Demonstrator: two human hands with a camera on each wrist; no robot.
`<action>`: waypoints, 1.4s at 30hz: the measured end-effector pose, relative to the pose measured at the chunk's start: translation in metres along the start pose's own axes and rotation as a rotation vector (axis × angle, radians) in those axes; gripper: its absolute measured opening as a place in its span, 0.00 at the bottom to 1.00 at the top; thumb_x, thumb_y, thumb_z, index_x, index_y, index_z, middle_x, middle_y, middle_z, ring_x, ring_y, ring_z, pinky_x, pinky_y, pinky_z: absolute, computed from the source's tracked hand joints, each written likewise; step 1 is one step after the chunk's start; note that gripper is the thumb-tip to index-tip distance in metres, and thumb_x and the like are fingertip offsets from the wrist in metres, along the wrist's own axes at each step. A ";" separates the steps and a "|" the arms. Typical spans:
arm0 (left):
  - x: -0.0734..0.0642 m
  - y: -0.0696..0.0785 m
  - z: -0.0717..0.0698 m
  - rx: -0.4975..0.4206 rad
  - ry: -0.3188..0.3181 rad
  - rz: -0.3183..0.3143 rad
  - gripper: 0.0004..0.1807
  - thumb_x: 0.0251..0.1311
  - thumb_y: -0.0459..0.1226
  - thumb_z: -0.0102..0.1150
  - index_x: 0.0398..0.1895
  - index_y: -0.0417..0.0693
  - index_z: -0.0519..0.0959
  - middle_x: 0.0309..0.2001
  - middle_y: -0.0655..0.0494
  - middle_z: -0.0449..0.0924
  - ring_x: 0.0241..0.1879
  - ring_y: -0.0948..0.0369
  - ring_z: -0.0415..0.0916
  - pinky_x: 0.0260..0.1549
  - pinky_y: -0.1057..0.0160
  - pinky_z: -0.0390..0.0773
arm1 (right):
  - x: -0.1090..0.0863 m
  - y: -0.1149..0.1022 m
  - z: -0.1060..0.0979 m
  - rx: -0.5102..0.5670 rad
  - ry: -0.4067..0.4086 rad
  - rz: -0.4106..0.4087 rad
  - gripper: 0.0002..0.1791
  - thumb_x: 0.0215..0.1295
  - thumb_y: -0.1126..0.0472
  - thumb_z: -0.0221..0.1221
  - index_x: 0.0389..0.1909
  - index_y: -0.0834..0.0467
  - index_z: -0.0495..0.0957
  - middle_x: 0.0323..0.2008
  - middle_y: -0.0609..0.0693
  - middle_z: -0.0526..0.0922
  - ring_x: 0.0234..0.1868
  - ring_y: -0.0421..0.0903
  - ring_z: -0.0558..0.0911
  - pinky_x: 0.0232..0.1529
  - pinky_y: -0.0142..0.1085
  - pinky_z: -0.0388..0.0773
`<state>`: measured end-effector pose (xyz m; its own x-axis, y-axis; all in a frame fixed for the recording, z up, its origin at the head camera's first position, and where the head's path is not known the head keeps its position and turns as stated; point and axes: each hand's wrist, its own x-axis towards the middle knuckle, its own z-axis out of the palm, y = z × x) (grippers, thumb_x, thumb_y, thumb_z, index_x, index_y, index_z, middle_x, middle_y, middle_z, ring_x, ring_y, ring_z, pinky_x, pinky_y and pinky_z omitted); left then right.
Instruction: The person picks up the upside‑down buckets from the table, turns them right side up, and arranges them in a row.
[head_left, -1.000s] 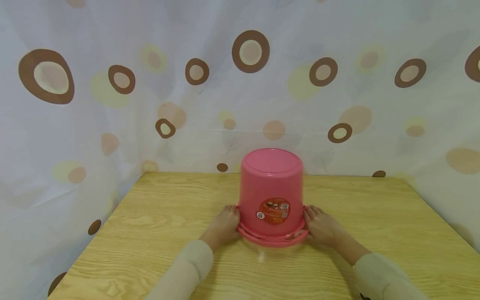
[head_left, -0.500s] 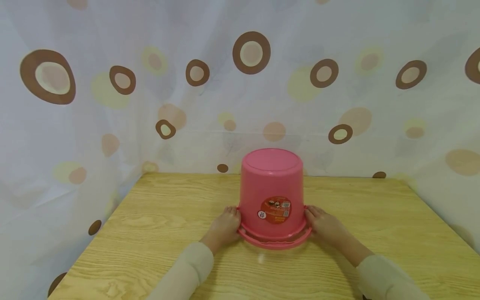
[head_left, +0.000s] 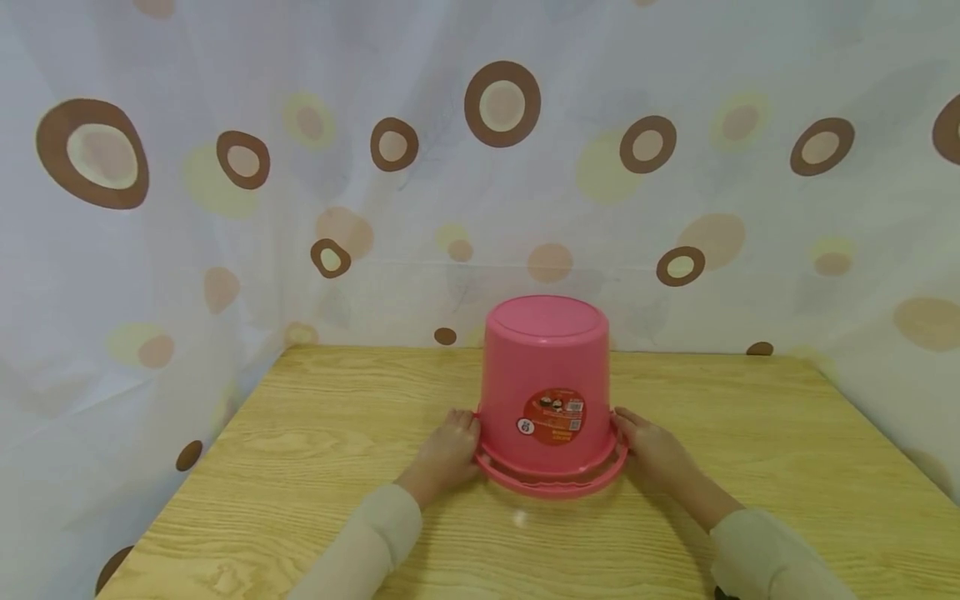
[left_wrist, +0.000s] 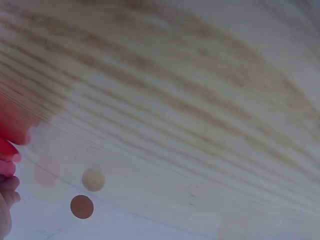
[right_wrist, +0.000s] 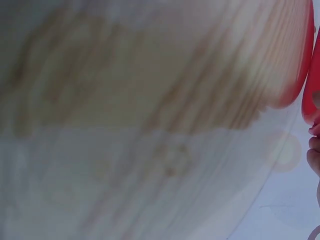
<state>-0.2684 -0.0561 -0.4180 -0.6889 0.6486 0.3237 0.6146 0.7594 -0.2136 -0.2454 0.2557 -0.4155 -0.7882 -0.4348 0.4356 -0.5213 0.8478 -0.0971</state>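
A pink plastic bucket [head_left: 546,367] stands upside down on the wooden table, its base facing up and a round red label on the side toward me. Its pink carrying handle [head_left: 551,490] hangs in front, just below the rim. My left hand [head_left: 446,452] grips the rim at the left, while my right hand [head_left: 654,454] holds it at the right, near where the handle joins. Only a sliver of the left fingers [left_wrist: 6,200] shows in the left wrist view. At the right edge of the right wrist view, the fingers [right_wrist: 314,152] meet the red-looking bucket.
The wood-grain table [head_left: 330,417] extends on both sides of the bucket. Close behind and on both sides hangs a pale curtain [head_left: 420,217] with brown and yellow spots. A small dark object [head_left: 723,593] peeks out by the right sleeve.
The bucket has turned slightly, so its label sits a little farther right and higher. The handle has swung out from the rim, and the right hand has shifted slightly right.
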 end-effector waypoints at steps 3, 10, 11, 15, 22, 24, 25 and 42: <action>-0.001 -0.002 0.001 -0.031 0.047 0.004 0.21 0.47 0.44 0.62 0.39 0.36 0.76 0.38 0.48 0.76 0.43 0.53 0.74 0.55 0.55 0.73 | 0.001 0.000 0.000 0.028 0.012 0.004 0.19 0.56 0.69 0.59 0.48 0.75 0.74 0.49 0.71 0.77 0.48 0.65 0.79 0.45 0.50 0.79; 0.000 -0.007 0.004 -0.161 0.053 -0.030 0.26 0.48 0.47 0.62 0.44 0.35 0.74 0.41 0.46 0.75 0.46 0.51 0.74 0.59 0.54 0.71 | 0.002 0.002 0.001 0.033 0.036 -0.020 0.18 0.56 0.70 0.58 0.46 0.76 0.75 0.48 0.71 0.78 0.45 0.64 0.81 0.42 0.48 0.80; -0.001 -0.007 0.004 -0.178 0.046 -0.034 0.27 0.48 0.47 0.62 0.45 0.34 0.74 0.42 0.46 0.75 0.47 0.50 0.74 0.59 0.54 0.71 | 0.002 0.002 0.001 0.033 0.033 -0.024 0.18 0.56 0.70 0.58 0.47 0.76 0.75 0.48 0.71 0.78 0.45 0.64 0.81 0.42 0.48 0.80; -0.002 -0.008 0.002 -0.253 -0.027 -0.069 0.33 0.49 0.48 0.61 0.51 0.31 0.73 0.49 0.40 0.75 0.53 0.46 0.73 0.58 0.53 0.72 | 0.002 0.004 0.001 0.039 0.017 -0.023 0.18 0.57 0.70 0.58 0.47 0.75 0.74 0.48 0.71 0.77 0.46 0.64 0.80 0.43 0.49 0.80; -0.002 -0.011 -0.003 -0.347 -0.052 -0.116 0.35 0.50 0.47 0.61 0.56 0.30 0.70 0.56 0.37 0.72 0.55 0.46 0.73 0.52 0.56 0.77 | 0.003 0.002 -0.001 0.060 0.005 0.004 0.18 0.59 0.68 0.58 0.48 0.74 0.74 0.49 0.70 0.77 0.49 0.64 0.79 0.45 0.50 0.79; -0.002 -0.012 -0.004 -0.369 -0.037 -0.113 0.34 0.49 0.45 0.62 0.56 0.30 0.70 0.56 0.37 0.72 0.54 0.47 0.75 0.51 0.57 0.77 | 0.003 0.001 -0.003 0.088 0.008 0.021 0.17 0.60 0.68 0.57 0.48 0.73 0.74 0.49 0.70 0.77 0.49 0.64 0.79 0.45 0.51 0.79; -0.002 -0.012 -0.004 -0.381 -0.034 -0.110 0.34 0.49 0.45 0.62 0.56 0.30 0.70 0.56 0.36 0.72 0.53 0.47 0.75 0.51 0.57 0.78 | 0.003 0.000 -0.003 0.104 0.013 0.027 0.16 0.60 0.68 0.57 0.48 0.73 0.74 0.49 0.70 0.77 0.49 0.64 0.78 0.46 0.51 0.79; -0.003 -0.019 0.000 -0.458 0.059 -0.099 0.27 0.48 0.38 0.62 0.50 0.29 0.73 0.50 0.37 0.76 0.51 0.46 0.75 0.52 0.55 0.77 | 0.005 -0.003 -0.004 0.252 0.146 -0.013 0.14 0.53 0.76 0.56 0.43 0.74 0.75 0.45 0.71 0.78 0.47 0.66 0.78 0.44 0.53 0.78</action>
<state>-0.2775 -0.0723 -0.4147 -0.7379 0.5601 0.3765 0.6625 0.7077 0.2456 -0.2464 0.2520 -0.4097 -0.7347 -0.3813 0.5611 -0.6105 0.7322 -0.3019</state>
